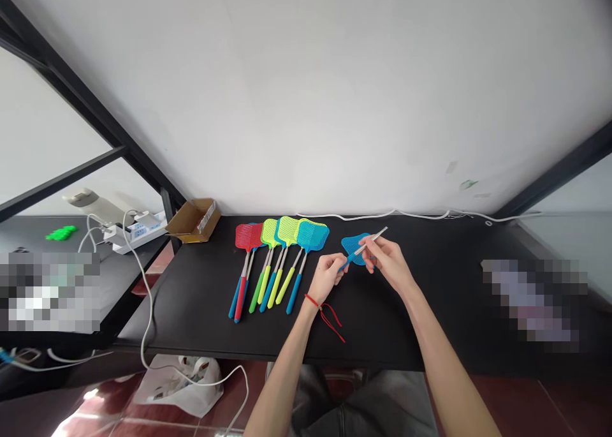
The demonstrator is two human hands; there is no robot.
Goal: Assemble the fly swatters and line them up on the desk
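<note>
The blue fly swatter (356, 249) is showing a moulded plastic mesh head and a shiny metal shaft, while the row of fly swatters (282, 234) is showing similar glossy plastic grips and bright metal tubes. The table (191, 316) is looking smooth and matt black, and the cardboard box (194, 221) is showing dull brown board.

blue fly swatter (354, 249): head coloured bright blue, patterned with a perforated grid | red fly swatter (248, 236): head and handle coloured red | lime fly swatter (270, 233): head coloured lime | teal fly swatter (312, 235): head coloured teal | wrist cord (331, 317): coloured red
</note>
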